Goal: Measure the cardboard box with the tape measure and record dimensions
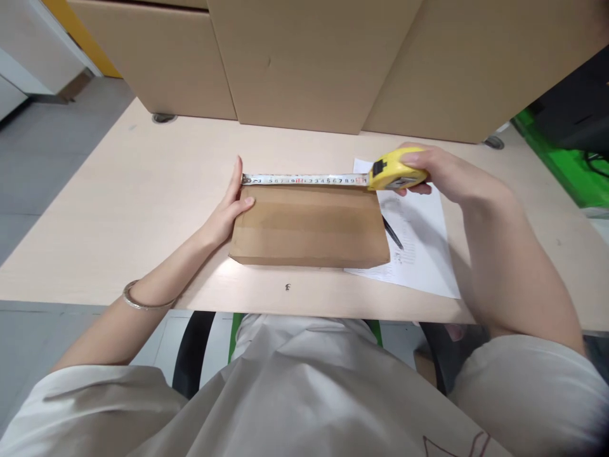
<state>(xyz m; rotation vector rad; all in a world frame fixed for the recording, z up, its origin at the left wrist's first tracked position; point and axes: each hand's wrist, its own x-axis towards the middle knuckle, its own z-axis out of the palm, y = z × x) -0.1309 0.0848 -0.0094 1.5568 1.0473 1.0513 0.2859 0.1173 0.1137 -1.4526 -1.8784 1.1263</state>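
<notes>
Shirt: yours is a pale grey-beige top [304,393], plain over most of its front, with soft creases running down the middle.
Left sleeve: your left sleeve [104,393] is short, loose and wide, in the same pale cloth, creased near its edge.
Right sleeve: your right sleeve [528,381] matches it, short and roomy, rounded over the upper arm.
Print: you have thin reddish-brown lines [440,447] low on the right of the cloth, angular and partly cut off.
Bangle: you wear a slim, silvery ring bangle [143,307] around your left forearm.
Hands: your left hand [227,209] and right hand [440,166] are bare.
</notes>
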